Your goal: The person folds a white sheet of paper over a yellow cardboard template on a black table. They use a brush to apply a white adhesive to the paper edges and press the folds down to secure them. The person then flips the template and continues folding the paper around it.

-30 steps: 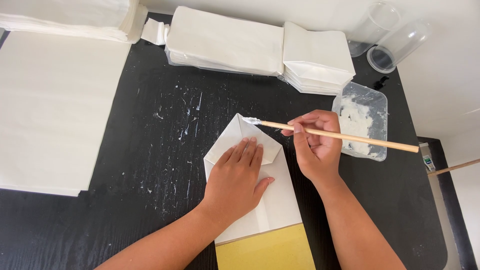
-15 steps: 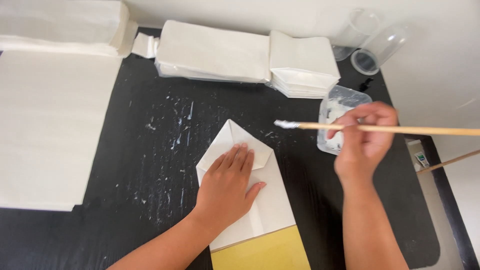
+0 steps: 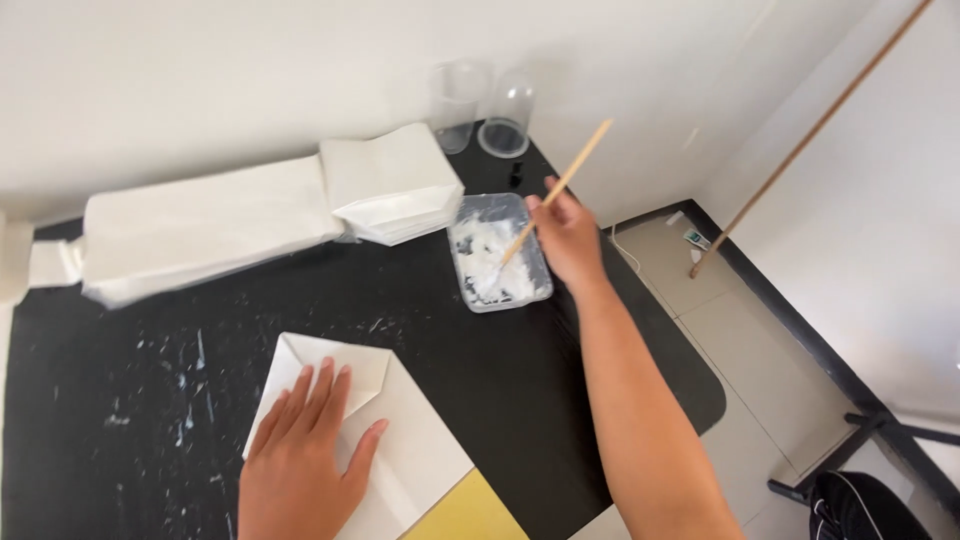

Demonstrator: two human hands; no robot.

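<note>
Right hand [image 3: 568,238] gripping thin wooden stick [image 3: 556,190] in pasty clear tray [image 3: 497,252], left hand [image 3: 303,453] flat on folded white paper [image 3: 400,440]

Left hand [image 3: 300,455] flat, right hand [image 3: 568,235] gripping.

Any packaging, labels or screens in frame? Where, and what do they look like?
No labels, signs or screens.
Folded paper bag: white, pointed flap, flat on the black table, under the left hand.
Stacks of paper bags: white, flat, along the table's back edge.
Clear plastic tray: rectangular, white paste inside; the right hand dips a wooden stick into it.
</note>
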